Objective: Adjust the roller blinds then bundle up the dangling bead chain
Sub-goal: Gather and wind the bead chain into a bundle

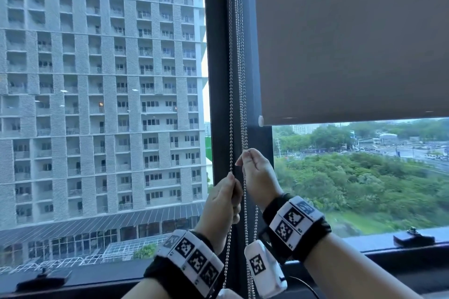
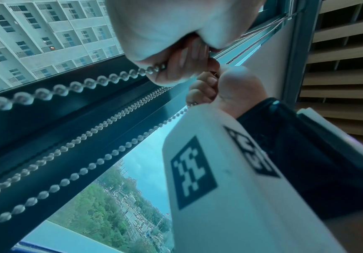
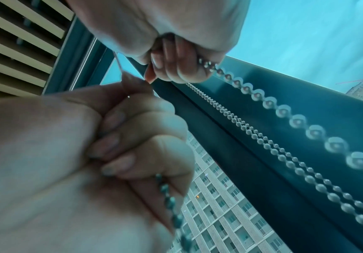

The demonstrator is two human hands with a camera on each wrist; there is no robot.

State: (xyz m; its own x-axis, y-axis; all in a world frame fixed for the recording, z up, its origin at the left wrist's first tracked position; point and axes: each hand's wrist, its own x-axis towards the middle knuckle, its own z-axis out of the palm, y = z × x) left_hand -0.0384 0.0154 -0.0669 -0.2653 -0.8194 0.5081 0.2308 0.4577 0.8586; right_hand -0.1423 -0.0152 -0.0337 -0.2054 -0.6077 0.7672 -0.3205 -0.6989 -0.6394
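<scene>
Roller blind [image 1: 352, 43] is hanging partly lowered; left hand [image 1: 222, 201] and right hand [image 1: 258, 177] are each pinching a bead chain [image 1: 231, 104] strand in curled fingers [image 3: 119, 142], staggered, probably for alternating pulls.

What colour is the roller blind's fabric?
The roller blind is a plain taupe, grey-brown, with no pattern. It shows best in the head view.
</scene>
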